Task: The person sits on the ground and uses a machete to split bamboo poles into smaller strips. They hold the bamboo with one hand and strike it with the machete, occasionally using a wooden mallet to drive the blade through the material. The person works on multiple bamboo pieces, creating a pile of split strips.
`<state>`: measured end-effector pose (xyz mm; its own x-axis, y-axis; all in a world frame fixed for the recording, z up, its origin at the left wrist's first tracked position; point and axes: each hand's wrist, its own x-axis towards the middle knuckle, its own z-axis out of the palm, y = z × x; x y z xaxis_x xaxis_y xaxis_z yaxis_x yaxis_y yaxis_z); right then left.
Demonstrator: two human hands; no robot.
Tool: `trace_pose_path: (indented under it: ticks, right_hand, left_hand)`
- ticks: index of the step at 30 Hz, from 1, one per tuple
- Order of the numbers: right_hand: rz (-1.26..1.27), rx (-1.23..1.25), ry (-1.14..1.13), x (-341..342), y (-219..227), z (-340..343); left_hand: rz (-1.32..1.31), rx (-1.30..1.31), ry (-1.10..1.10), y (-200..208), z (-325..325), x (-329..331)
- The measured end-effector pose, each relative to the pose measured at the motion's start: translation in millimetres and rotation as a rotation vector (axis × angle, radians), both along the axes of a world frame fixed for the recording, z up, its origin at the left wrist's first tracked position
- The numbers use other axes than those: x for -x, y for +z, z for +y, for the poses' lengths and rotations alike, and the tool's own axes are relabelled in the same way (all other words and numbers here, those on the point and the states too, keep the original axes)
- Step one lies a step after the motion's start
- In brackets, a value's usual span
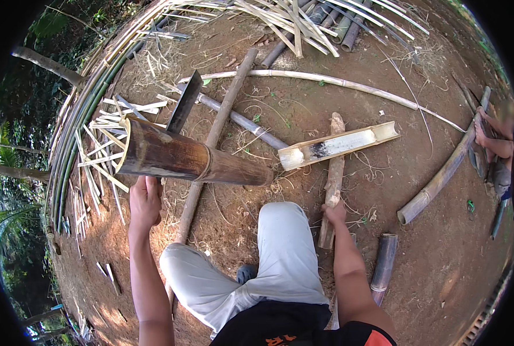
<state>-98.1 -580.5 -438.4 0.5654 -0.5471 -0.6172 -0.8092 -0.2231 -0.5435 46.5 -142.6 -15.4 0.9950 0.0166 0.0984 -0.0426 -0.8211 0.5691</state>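
Observation:
Just below a thick brown split bamboo piece [182, 155], my left hand [145, 203] is closed, its knuckles close to the piece's lower edge. A dark broad machete blade [184, 102] rises beyond that piece in line with this hand; the bamboo hides the handle. My right hand [335, 213] is wrapped around a rough wooden stick [333, 179] in front of my right knee. Across the stick's upper part lies a halved bamboo trough [349, 144], pale inside with a dark patch, covering part of the stick.
A long wooden pole [225, 118] runs along the dirt, with a thin bamboo [245, 121] beside it. Bamboo strips [104, 147] lie scattered left; more are piled far ahead. A short dark bamboo tube [384, 265] lies right. Another person's hands [481, 130] touch a curved bamboo [441, 179].

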Motion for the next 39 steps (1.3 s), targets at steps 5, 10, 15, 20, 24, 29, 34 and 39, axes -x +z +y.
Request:
trace_pose_path:
  ticks: [5, 10, 15, 20, 24, 29, 34, 39]
  right_hand:
    - [-0.238, -1.164, -0.462, 3, 43, -31]
    - [-0.175, -0.488, -0.234, 13, 150, -20]
    - [0.126, 0.207, 0.205, 95, 179, -14]
    - [0.168, 0.147, 0.260, 165, 231, -14]
    - [-0.073, -0.554, -0.346, 226, 194, 8]
    - [-0.387, -0.979, -0.893, 144, 213, 34]
    - [-0.542, -0.886, -1.173, -7, 147, 52]
    - [-0.477, -1.036, -0.979, -101, 87, 42]
  left_hand:
    - [0.019, -0.038, 0.000, 2, -4, 1]
    - [-0.051, -0.038, -0.053, 4, -13, -4]
    - [-0.007, -0.040, -0.002, 8, -5, -2]
    - [-0.011, 0.033, -0.018, -6, 7, -7]
    - [-0.022, -0.025, -0.017, -8, 9, -9]
    - [-0.020, 0.014, -0.031, -7, 9, -7]
    - [0.031, 0.070, -0.011, -5, 7, -10]
    - [-0.056, -0.022, 0.009, -2, -3, -9]
